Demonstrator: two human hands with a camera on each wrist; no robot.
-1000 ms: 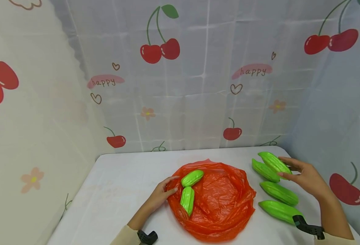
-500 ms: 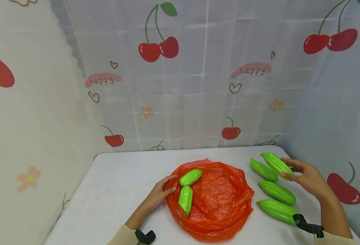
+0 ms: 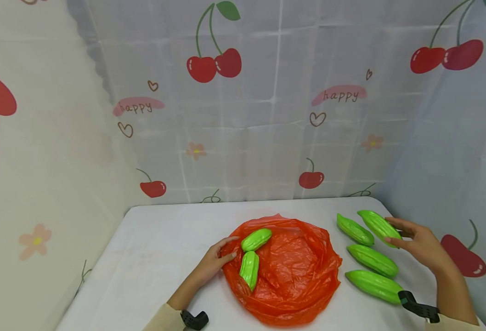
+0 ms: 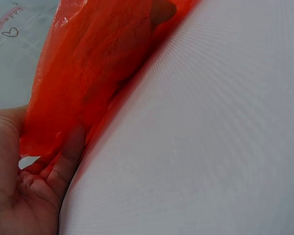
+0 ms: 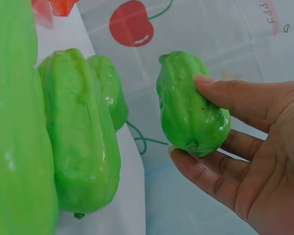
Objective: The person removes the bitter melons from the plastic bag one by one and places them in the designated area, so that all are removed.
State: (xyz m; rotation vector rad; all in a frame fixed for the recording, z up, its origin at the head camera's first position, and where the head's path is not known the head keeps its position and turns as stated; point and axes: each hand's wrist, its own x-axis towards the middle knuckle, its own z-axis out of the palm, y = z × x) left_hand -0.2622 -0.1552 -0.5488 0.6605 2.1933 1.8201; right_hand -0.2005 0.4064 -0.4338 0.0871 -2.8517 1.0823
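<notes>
In the head view, my right hand (image 3: 421, 246) holds a bright green, ridged bitter melon (image 3: 377, 225) between thumb and fingers at the table's right side. The right wrist view shows this bitter melon (image 5: 179, 100) apart from the others, its stem nub facing the camera. Three more bitter melons lie in a row beside it: a far one (image 3: 354, 230), a middle one (image 3: 373, 260) and a near one (image 3: 373, 286). My left hand (image 3: 213, 263) grips the left rim of a red plastic bag (image 3: 298, 262), its thumb inside. Two bitter melons (image 3: 256, 239) sit at the bag's left inner side.
A white table (image 3: 160, 248) bears everything. Behind it and at both sides hang pale curtains (image 3: 251, 151) with printed cherries. Each wrist carries a black strap-on device; the right one (image 3: 418, 307) stands close to the near bitter melon.
My right hand has moved slightly right with its bitter melon, away from the far one in the row. The left hand keeps its hold on the bag. The head view has shifted a little.
</notes>
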